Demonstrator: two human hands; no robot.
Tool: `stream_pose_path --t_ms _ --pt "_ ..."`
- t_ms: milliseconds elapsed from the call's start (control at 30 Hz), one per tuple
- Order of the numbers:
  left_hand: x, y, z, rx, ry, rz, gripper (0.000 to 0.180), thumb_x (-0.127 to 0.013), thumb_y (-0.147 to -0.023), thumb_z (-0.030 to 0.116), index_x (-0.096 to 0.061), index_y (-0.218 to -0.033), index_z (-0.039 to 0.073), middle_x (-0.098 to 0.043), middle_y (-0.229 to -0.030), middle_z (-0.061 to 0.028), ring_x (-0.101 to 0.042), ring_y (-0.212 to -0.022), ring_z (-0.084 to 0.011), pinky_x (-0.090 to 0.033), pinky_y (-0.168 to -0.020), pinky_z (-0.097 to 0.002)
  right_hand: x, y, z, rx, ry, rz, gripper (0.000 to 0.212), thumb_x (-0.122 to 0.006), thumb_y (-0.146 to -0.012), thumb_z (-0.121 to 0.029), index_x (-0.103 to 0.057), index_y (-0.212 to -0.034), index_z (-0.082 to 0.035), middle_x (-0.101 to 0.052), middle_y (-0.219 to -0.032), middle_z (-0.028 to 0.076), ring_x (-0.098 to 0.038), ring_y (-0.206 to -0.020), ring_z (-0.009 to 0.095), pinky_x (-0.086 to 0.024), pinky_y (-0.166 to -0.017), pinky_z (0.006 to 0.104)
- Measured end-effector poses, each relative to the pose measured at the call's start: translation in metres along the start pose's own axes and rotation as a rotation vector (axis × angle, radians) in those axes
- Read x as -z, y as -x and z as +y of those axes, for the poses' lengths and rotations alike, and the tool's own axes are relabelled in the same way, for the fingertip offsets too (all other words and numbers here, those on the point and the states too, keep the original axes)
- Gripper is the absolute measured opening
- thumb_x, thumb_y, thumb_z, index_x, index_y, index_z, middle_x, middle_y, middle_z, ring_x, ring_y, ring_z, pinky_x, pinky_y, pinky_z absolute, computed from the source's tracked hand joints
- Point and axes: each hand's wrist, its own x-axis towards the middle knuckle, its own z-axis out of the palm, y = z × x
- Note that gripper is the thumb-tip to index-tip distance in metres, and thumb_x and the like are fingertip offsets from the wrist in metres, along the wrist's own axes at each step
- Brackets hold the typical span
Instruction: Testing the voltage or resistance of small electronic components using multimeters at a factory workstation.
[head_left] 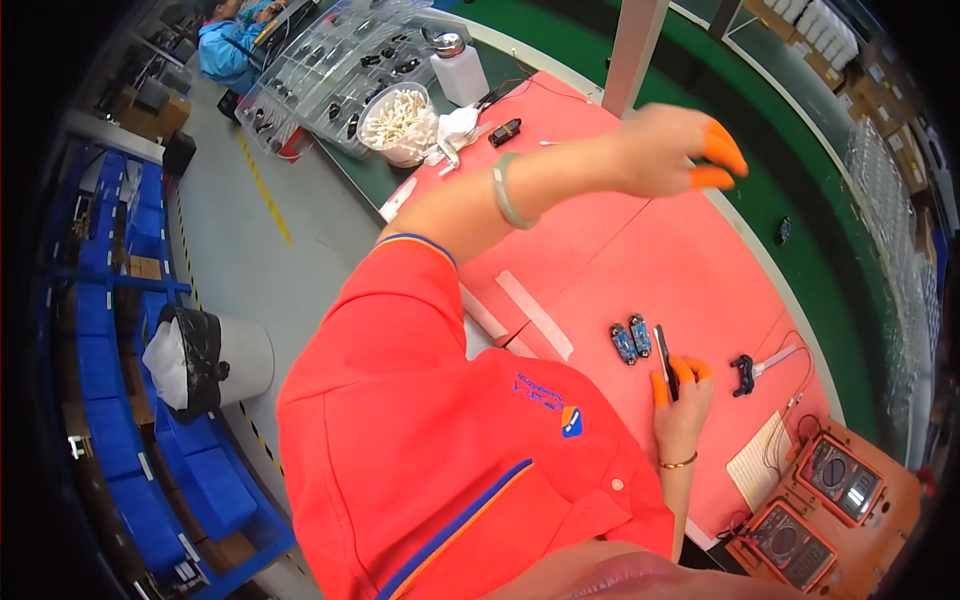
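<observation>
My left hand [680, 152], with orange finger cots on its tips, is raised over the far edge of the pink mat, beside the green belt. Its thumb and finger are apart with nothing seen between them. Lower right, my right hand [684, 402] rests at the mat, also in orange cots, closed round a slim black and silver tool [667, 364] that looks like tweezers. Just left of that tool, two small blue and black electronic modules [623, 343] lie side by side. A similar blue piece [784, 231] sits on the green belt [745, 250].
Two multimeters [843, 477] stand at lower right, near a black clip with wires [743, 374]. Far left on the bench are a tub of cotton swabs [398, 122], a pump bottle [459, 75] and clear trays [330, 75]. A metal post [637, 55] rises beside the belt.
</observation>
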Motion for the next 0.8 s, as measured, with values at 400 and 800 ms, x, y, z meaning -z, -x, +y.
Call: stream_pose_path --t_ms 400,800 --pt "0.266 0.173 -0.197 0.859 -1.205 0.441 0.021 -0.051 -0.076 0.015 -0.060 -0.095 0.013 -0.060 -0.089 -0.0116 -0.058 -0.079 -0.0291 -0.046 -0.067 -0.0372 0.002 -0.001 0.001 -0.044 0.018 -0.014 0.026 -0.062 -0.067 -0.002 -0.053 -0.092 -0.001 -0.049 -0.087 0.012 -0.049 -0.075 0.024 -0.042 -0.065 0.0288" --pt "0.280 0.221 -0.245 1.146 -1.337 -0.245 0.023 -0.042 -0.077 0.008 -0.058 -0.092 0.014 -0.056 -0.096 -0.0083 -0.055 -0.089 -0.0272 -0.045 -0.071 -0.0379 0.016 0.019 0.038 -0.457 -0.074 0.234 0.022 -0.056 -0.078 -0.006 -0.053 -0.099 -0.005 -0.050 -0.079 -0.001 -0.042 -0.064 0.005 -0.036 -0.056 0.0168"
